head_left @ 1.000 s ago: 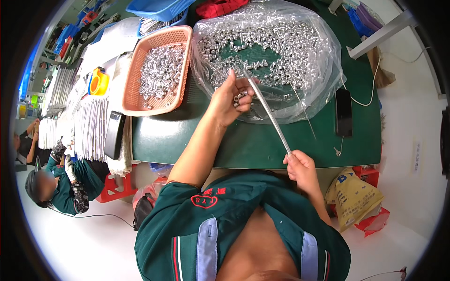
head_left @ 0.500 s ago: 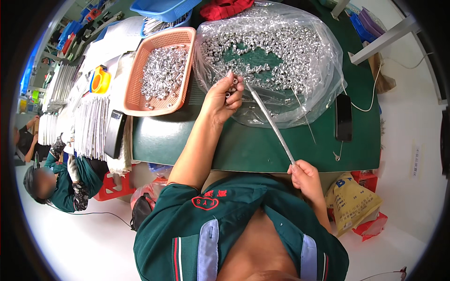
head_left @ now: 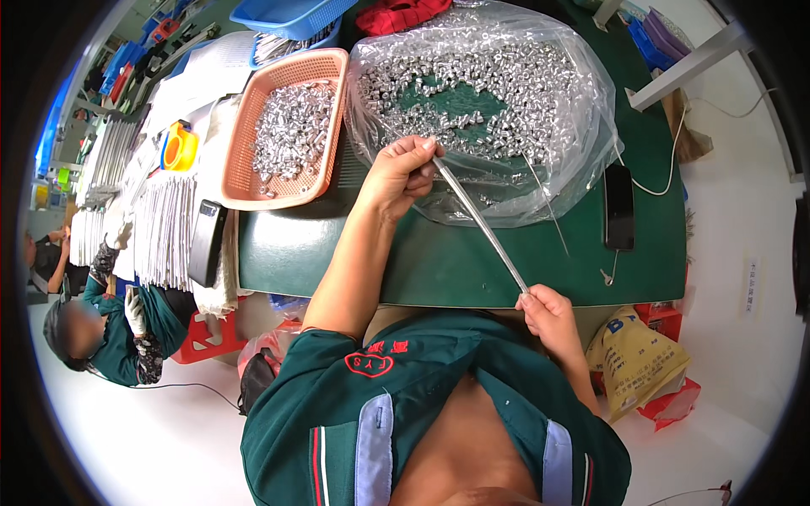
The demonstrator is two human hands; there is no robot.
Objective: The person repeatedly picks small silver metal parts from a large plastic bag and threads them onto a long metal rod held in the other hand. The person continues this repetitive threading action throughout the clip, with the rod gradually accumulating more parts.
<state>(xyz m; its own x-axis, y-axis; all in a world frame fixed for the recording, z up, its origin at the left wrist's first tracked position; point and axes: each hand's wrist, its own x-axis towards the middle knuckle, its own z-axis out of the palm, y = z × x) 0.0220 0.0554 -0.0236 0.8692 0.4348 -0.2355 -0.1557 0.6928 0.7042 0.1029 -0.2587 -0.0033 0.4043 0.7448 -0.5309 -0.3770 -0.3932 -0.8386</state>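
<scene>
A long thin metal rod (head_left: 481, 223) slants across the green table (head_left: 439, 270). My right hand (head_left: 544, 310) grips its near end at the table's front edge. My left hand (head_left: 403, 173) pinches the rod's far end, fingers closed, at the edge of a clear plastic bag (head_left: 582, 160) spread open with a heap of small silver metal pieces (head_left: 498, 80). Whether small pieces are in the left fingers cannot be made out. A second thin rod (head_left: 547, 202) lies on the bag to the right.
An orange basket (head_left: 240, 173) holding more silver pieces stands left of the bag. A black phone (head_left: 618, 207) with a white cable lies at the right. Stacks of white sheets (head_left: 160, 228), a yellow tape roll (head_left: 177, 150) and a blue basket (head_left: 287, 15) sit further left. Another person (head_left: 110, 325) sits below left.
My left hand has drawn back from the heap to the bag's near-left edge and now holds the rod's tip. My right hand has barely moved.
</scene>
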